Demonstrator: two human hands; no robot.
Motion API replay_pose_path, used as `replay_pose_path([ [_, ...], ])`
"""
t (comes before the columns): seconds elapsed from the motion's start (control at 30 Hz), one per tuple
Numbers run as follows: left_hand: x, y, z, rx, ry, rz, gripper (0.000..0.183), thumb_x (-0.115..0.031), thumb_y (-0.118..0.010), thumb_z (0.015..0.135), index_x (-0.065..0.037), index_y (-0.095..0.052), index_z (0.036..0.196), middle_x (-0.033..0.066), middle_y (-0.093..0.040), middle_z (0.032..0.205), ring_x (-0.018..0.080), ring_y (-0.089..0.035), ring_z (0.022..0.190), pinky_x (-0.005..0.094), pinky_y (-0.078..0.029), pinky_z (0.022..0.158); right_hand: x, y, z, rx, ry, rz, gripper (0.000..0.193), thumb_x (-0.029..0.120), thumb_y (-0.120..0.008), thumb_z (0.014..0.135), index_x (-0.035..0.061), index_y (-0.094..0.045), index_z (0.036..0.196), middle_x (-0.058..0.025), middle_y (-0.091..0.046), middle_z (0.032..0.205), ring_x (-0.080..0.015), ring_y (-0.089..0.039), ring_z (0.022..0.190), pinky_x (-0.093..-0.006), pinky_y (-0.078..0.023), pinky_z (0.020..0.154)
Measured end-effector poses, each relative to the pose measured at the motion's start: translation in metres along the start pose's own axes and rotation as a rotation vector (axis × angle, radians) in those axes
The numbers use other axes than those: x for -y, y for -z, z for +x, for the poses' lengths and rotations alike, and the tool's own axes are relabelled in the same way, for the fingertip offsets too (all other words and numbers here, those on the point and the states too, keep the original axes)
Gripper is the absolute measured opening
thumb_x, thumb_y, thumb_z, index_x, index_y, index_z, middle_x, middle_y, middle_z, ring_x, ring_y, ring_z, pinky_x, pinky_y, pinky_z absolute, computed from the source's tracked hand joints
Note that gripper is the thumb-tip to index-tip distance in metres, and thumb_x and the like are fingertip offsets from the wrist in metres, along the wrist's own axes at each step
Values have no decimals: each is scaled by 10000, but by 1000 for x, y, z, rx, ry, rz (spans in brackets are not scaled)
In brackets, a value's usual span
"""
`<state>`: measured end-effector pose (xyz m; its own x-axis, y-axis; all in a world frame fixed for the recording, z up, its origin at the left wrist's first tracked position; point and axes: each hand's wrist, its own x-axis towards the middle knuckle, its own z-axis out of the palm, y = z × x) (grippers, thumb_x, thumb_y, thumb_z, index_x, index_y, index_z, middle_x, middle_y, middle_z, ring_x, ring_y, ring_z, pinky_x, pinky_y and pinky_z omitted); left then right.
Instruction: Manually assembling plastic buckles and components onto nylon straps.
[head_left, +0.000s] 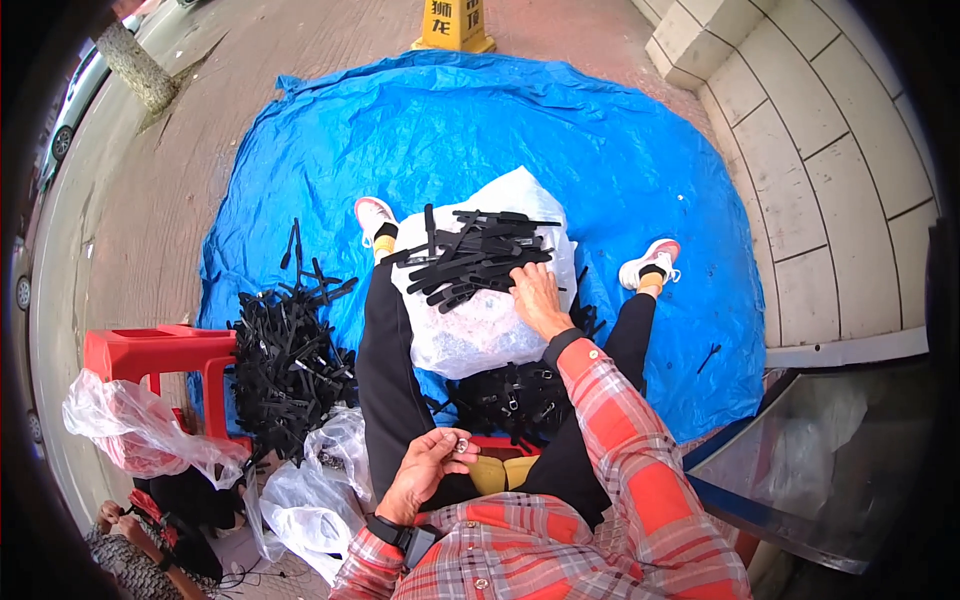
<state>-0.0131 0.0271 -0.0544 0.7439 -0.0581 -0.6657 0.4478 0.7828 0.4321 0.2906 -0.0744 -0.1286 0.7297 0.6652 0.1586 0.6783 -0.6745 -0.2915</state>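
A heap of black straps (480,255) lies on top of a full white plastic bag (465,335) between my legs. My right hand (538,298) reaches to the near right edge of that heap, its fingers bent and closed at the end of a black strap. Lower down, close to my lap, my left hand (432,465) pinches a small silvery metal piece (461,445) between thumb and fingers. It looks like a buckle, but is too small to be sure. More black straps with shiny buckles (515,398) lie beneath the bag.
A large pile of black straps (290,370) rests left of my leg, beside a red plastic stool (160,345) and clear plastic bags (315,510). A blue tarp (470,120) covers the ground. Another person's hands (120,522) show at lower left. A tiled wall (820,190) stands right.
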Motion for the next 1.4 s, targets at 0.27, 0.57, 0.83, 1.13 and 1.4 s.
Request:
replay_pose_path([
  [0.27,-20,0,5,161,-53,-134,238,-198,-520,891,28,-588,863,109,-604,765,186,-587,679,261,-487,641,-19,-1,-7,-58,10,226,105,65,-575,755,57,-599,857,-131,-565,834,-317,-513,853,-408,-401,755],
  [0.57,-20,-25,1,56,-140,3,185,-179,-536,890,-5,-585,933,45,-566,673,65,-435,480,182,-313,410,26,64,-42,-10,-475,1101,214,41,-467,879,22,-504,1089,-78,-538,750,-105,-504,563,-248,-419,473],
  [0.83,-31,-33,-13,-25,-292,39,264,-173,-548,890,-5,-575,1092,-20,-554,712,26,-422,544,160,-297,450,86,124,-134,285,-402,1218,386,9,-450,864,102,-493,1236,-30,-516,736,-57,-472,544,-195,-424,458],
  [1.13,-24,-41,-35,24,-461,293,230,-94,-582,855,-18,-536,1067,35,-595,820,49,-468,590,166,-345,485,121,134,-180,328,-230,1088,315,5,-513,845,56,-544,1155,-7,-532,702,-40,-486,531,-189,-421,452],
  [1.4,-22,-40,-41,79,-408,332,214,-102,-596,847,6,-569,1030,39,-595,764,63,-473,547,180,-362,474,132,146,-181,562,-329,1413,201,54,-517,884,-30,-536,1066,-45,-572,720,-57,-497,515,-189,-405,438],
])
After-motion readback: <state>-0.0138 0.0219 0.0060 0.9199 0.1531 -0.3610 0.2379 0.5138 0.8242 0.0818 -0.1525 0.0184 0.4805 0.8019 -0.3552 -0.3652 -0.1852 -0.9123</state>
